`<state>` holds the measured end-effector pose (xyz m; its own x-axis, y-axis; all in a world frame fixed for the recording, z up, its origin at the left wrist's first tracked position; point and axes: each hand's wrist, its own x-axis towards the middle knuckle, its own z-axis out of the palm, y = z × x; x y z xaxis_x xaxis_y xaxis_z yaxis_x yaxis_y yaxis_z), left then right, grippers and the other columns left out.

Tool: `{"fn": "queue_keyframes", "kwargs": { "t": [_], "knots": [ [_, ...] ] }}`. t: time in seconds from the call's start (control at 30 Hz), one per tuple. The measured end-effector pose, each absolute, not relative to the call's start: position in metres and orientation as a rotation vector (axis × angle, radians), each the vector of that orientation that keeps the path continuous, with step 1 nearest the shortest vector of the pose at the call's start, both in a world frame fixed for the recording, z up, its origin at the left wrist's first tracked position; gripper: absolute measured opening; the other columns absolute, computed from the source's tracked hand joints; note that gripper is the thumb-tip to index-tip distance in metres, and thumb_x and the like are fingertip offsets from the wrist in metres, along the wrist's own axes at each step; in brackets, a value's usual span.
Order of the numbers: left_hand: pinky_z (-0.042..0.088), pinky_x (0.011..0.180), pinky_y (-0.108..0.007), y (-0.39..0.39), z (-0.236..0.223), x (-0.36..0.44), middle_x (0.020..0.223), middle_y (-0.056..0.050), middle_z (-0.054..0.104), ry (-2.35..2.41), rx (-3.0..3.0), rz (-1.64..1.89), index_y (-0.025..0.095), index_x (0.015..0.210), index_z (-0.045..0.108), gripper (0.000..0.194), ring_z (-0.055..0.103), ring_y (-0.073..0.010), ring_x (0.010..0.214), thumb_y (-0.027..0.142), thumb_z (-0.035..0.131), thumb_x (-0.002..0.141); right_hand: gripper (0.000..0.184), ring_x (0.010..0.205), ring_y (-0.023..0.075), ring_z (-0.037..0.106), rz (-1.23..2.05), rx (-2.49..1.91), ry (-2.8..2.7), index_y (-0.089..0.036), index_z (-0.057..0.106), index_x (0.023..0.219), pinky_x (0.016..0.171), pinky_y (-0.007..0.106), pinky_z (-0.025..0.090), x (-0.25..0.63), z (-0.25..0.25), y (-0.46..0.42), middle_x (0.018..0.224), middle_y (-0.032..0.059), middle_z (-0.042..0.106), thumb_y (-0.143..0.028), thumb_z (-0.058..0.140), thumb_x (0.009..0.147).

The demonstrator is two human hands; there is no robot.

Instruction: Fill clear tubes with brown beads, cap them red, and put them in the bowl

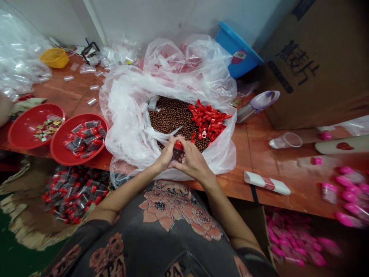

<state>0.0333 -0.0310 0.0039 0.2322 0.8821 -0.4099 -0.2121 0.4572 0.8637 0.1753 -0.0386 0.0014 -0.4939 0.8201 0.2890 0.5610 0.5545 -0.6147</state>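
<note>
My left hand point(165, 154) and my right hand point(193, 158) are both closed around a small clear jar with a red cap point(178, 146). Brown balls appear to be inside it, partly hidden by my fingers. A thin, pale pointed piece point(176, 130) sticks out beyond my left fingers; its kind is unclear. Just past my hands, a large clear plastic bag point(127, 115) lies opened out, holding many small brown balls point(173, 115). Red plastic caps point(211, 119) are heaped on the balls at the right.
Two red bowls point(54, 148) stand at left, one with filled red-capped jars point(86, 138). More jars point(75, 192) fill a carton below the table. At right are a clear cup point(290, 140), a white roll point(266, 182), pink-capped jars point(350, 192) and a cardboard box point(317, 77).
</note>
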Motion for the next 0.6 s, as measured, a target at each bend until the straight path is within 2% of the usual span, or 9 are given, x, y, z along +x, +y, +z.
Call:
{"fn": "queue_keyframes", "kwargs": {
  "t": [0.1, 0.2, 0.27, 0.37, 0.47, 0.53, 0.6],
  "knots": [
    [0.046, 0.052, -0.025, -0.030, 0.000, 0.033, 0.074, -0.005, 0.064, 1.071, 0.762, 0.875, 0.019, 0.129, 0.058, 0.072, 0.056, -0.0133, 0.056, 0.074, 0.031, 0.091, 0.084, 0.127, 0.0361, 0.052, 0.480, -1.146, -2.271, -0.018, 0.027, 0.149, 0.104, 0.055, 0.045, 0.173, -0.002, -0.039, 0.137, 0.0200, 0.054, -0.050, 0.067, 0.083],
    [0.050, 0.060, -0.026, -0.028, -0.002, 0.031, 0.087, -0.006, 0.067, 1.105, 0.828, 0.907, 0.020, 0.129, 0.059, 0.059, 0.061, -0.0154, 0.068, 0.064, 0.047, 0.092, 0.078, 0.120, 0.0362, 0.055, 0.374, -1.171, -2.279, -0.014, 0.030, 0.146, 0.099, 0.052, 0.048, 0.171, -0.004, -0.039, 0.130, 0.0220, 0.057, -0.047, 0.065, 0.085],
    [0.050, 0.061, -0.025, -0.028, -0.002, 0.029, 0.091, -0.006, 0.068, 1.108, 0.871, 0.922, 0.019, 0.132, 0.057, 0.054, 0.061, -0.0152, 0.071, 0.057, 0.047, 0.094, 0.072, 0.115, 0.0356, 0.058, 0.332, -1.182, -2.292, -0.013, 0.036, 0.141, 0.096, 0.051, 0.049, 0.170, -0.004, -0.037, 0.122, 0.0211, 0.061, -0.047, 0.065, 0.085],
    [0.047, 0.055, -0.022, -0.031, -0.001, 0.024, 0.092, -0.005, 0.067, 1.096, 0.896, 0.915, 0.017, 0.136, 0.052, 0.054, 0.057, -0.0114, 0.063, 0.053, 0.043, 0.096, 0.063, 0.107, 0.0341, 0.061, 0.307, -1.147, -2.337, -0.012, 0.045, 0.133, 0.093, 0.048, 0.051, 0.168, -0.007, -0.033, 0.112, 0.0192, 0.065, -0.047, 0.064, 0.085],
    [0.047, 0.055, -0.022, -0.035, -0.003, 0.022, 0.094, -0.005, 0.068, 1.113, 0.945, 0.944, 0.017, 0.135, 0.052, 0.054, 0.056, -0.0098, 0.061, 0.053, 0.042, 0.096, 0.063, 0.102, 0.0344, 0.064, 0.292, -1.112, -2.386, -0.009, 0.050, 0.129, 0.090, 0.048, 0.053, 0.165, -0.011, -0.030, 0.109, 0.0204, 0.067, -0.051, 0.063, 0.084],
    [0.049, 0.055, -0.022, -0.036, -0.003, 0.019, 0.094, -0.005, 0.068, 1.127, 0.981, 0.967, 0.018, 0.132, 0.054, 0.052, 0.057, -0.0098, 0.060, 0.054, 0.042, 0.096, 0.068, 0.103, 0.0353, 0.064, 0.303, -1.110, -2.389, -0.008, 0.048, 0.133, 0.090, 0.049, 0.052, 0.161, -0.013, -0.031, 0.110, 0.0211, 0.067, -0.052, 0.063, 0.084],
    [0.048, 0.051, -0.022, -0.034, 0.000, 0.010, 0.089, -0.005, 0.069, 1.137, 1.007, 0.989, 0.018, 0.128, 0.055, 0.052, 0.057, -0.0097, 0.055, 0.057, 0.043, 0.095, 0.079, 0.114, 0.0364, 0.061, 0.347, -1.107, -2.386, -0.009, 0.037, 0.144, 0.096, 0.051, 0.050, 0.156, -0.015, -0.032, 0.122, 0.0223, 0.064, -0.053, 0.063, 0.084]
  ]
}}
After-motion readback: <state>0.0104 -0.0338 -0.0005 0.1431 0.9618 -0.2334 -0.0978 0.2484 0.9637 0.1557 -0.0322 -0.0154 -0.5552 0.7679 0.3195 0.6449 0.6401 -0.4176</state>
